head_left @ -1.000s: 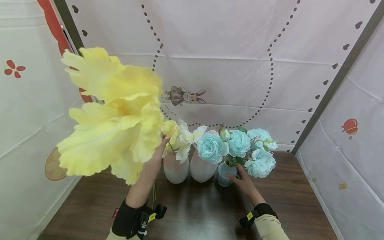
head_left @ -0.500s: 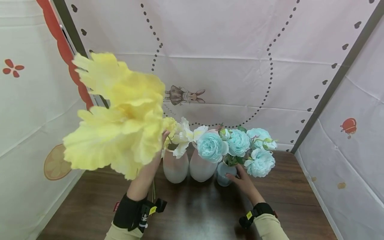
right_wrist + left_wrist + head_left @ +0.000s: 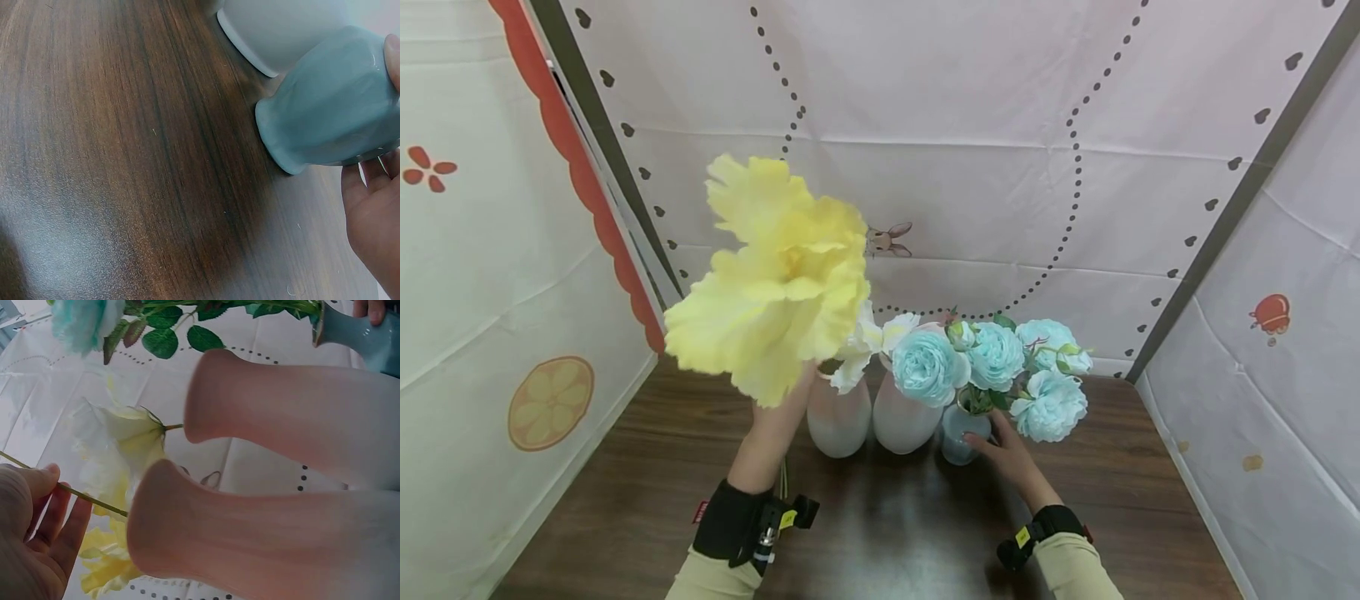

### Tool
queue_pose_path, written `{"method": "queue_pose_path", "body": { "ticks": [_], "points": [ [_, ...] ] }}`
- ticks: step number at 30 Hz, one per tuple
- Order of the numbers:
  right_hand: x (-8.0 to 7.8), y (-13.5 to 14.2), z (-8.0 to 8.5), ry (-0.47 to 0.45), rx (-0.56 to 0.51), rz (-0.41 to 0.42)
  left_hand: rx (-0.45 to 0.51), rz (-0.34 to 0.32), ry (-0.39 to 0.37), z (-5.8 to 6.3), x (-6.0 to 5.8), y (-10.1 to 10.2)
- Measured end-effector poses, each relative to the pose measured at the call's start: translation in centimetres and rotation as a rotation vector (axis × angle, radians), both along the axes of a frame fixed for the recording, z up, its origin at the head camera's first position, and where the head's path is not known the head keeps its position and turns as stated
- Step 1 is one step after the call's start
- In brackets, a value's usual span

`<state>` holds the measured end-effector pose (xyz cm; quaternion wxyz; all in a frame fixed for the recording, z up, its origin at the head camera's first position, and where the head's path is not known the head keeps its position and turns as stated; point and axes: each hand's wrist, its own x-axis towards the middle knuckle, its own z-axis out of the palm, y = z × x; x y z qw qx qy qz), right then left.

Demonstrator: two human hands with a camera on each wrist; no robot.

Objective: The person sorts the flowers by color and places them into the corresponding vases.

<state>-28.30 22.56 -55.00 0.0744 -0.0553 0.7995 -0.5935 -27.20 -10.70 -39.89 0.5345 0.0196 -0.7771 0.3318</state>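
My left hand (image 3: 37, 531) pinches a thin green flower stem (image 3: 94, 500) between thumb and fingers. The stem's lower end is at the mouth of the nearer pink-and-white vase (image 3: 250, 544). In the head view, a large yellow ruffled flower (image 3: 782, 275) rises close to the camera and hides most of that hand. My right hand (image 3: 1009, 450) grips a small blue-grey vase (image 3: 958, 433) round its side; the right wrist view shows the vase's base (image 3: 278, 137) on the table. Light-blue flowers (image 3: 996, 357) with green leaves fill this vase.
A second pink-and-white vase (image 3: 904, 417) stands between the other two, with a white flower (image 3: 861, 350) leaning nearby. All stand on a dark wooden table (image 3: 880, 533). Printed cloth walls (image 3: 970, 200) enclose the back and sides.
The large yellow flower has swung right and appears smaller, now over the left vase's flowers. My left hand has shifted slightly right. My right hand has stayed on the blue-grey vase.
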Motion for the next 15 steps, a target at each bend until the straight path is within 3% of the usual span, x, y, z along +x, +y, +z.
{"method": "queue_pose_path", "body": {
  "ticks": [1, 2, 3, 4, 5, 6, 7, 10, 11, 13, 15],
  "points": [
    [0.0, 0.0, 0.0, -0.001, -0.001, -0.001, 0.273, -0.237, -0.157, 0.2, -0.1, 0.2],
    [0.0, 0.0, 0.0, -0.003, -0.001, -0.002, 0.614, -0.601, -0.289, 0.3, -0.3, 0.4],
    [0.0, 0.0, 0.0, -0.003, 0.000, -0.002, 0.892, -0.907, -0.345, 0.5, -0.5, 0.5],
    [0.0, 0.0, 0.0, -0.004, 0.003, -0.001, 1.113, -1.064, -0.370, 0.5, -0.6, 0.6],
    [0.0, 0.0, 0.1, -0.004, 0.000, 0.000, 1.283, -1.115, -0.380, 0.6, -0.7, 0.6],
    [0.0, 0.0, 0.1, -0.004, -0.003, 0.001, 1.417, -1.124, -0.397, 0.7, -0.8, 0.5],
    [0.0, 0.0, 0.1, -0.006, -0.006, 0.001, 1.425, -1.088, -0.433, 0.6, -1.0, 0.5],
    [0.0, 0.0, 0.1, -0.003, -0.001, -0.001, 1.229, -0.918, -0.472, 0.3, -1.1, 0.1],
    [0.0, -0.1, 0.1, -0.005, -0.003, -0.001, 1.126, -0.849, -0.497, 0.2, -1.0, -0.2],
    [-0.1, -0.1, 0.0, -0.007, 0.006, -0.001, 1.138, -0.811, -0.572, 0.3, -0.9, -0.9],
    [-0.1, -0.1, 0.0, -0.009, 0.016, 0.001, 1.267, -0.764, -0.708, 0.7, -0.9, -1.6]
  ]
}}
